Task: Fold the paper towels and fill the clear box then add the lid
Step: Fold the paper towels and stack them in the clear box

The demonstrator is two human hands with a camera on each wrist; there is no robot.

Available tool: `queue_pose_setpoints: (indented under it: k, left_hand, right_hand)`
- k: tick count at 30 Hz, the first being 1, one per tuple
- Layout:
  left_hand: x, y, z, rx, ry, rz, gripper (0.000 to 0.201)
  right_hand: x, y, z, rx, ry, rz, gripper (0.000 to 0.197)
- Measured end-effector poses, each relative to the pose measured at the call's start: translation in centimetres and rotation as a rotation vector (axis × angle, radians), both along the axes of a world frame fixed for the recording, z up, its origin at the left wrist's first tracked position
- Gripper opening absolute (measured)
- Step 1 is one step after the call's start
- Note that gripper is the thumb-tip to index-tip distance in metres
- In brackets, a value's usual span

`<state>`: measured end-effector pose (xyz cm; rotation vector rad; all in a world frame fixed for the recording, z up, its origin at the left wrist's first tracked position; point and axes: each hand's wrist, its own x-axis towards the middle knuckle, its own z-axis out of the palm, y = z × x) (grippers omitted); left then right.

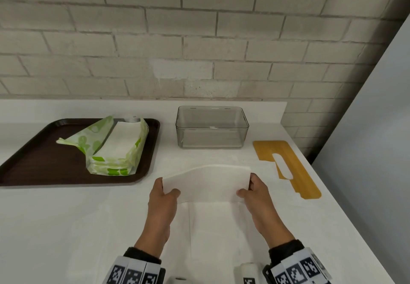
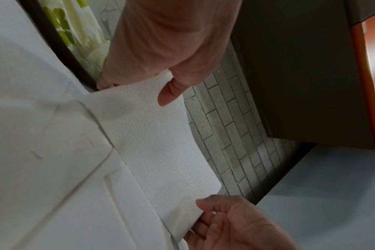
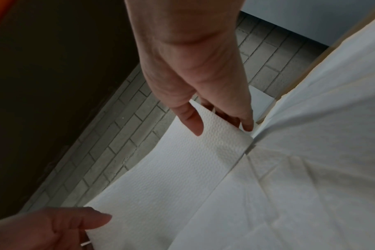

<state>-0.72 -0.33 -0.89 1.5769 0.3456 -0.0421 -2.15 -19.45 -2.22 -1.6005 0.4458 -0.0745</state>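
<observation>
Both hands pinch one paper towel (image 1: 206, 181) by its side edges, the left hand (image 1: 163, 203) and the right hand (image 1: 258, 199) each with thumb on top and fingers clamped beneath, lifting its far half off the white desk (image 1: 55, 217). Behind it stands the clear box (image 1: 211, 127), the bamboo lid (image 1: 286, 166) lying to its right and the opened towel pack (image 1: 113, 146) on a brown tray (image 1: 40, 161) to its left.
</observation>
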Motion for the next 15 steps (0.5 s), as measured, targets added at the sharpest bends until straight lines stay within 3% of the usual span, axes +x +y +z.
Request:
queue_pose_setpoints:
  k: [5, 8, 10, 12, 15]
  left_hand:
    - [-1.0, 1.0, 1.2, 0.146, -0.066, -0.059, 0.009]
    - [-1.4, 2.4, 2.0, 0.320, -0.075, -0.317, 0.012]
    - [-1.8, 2.1, 2.6, 0.467, -0.091, -0.479, 0.015]
    - [-2.1, 0.9, 3.5, 0.524, -0.209, -0.484, 0.019]
    - [-2.4, -1.4, 4.6, 0.373, -0.389, -0.358, 0.019]
  right_hand:
    - [-0.7, -1.1, 1.5, -0.140, -0.068, -0.039, 0.009]
    - [-0.9, -2.1, 5.2, -0.088, -0.224, -0.031, 0.014]
    - [-1.0, -2.3, 8.1, -0.136, -0.329, 0.076, 0.019]
    - [-1.1, -2.1, 10.5, -0.224, -0.380, 0.238, 0.019]
    - [-1.0, -1.0, 12.6, -0.320, -0.397, 0.356, 0.016]
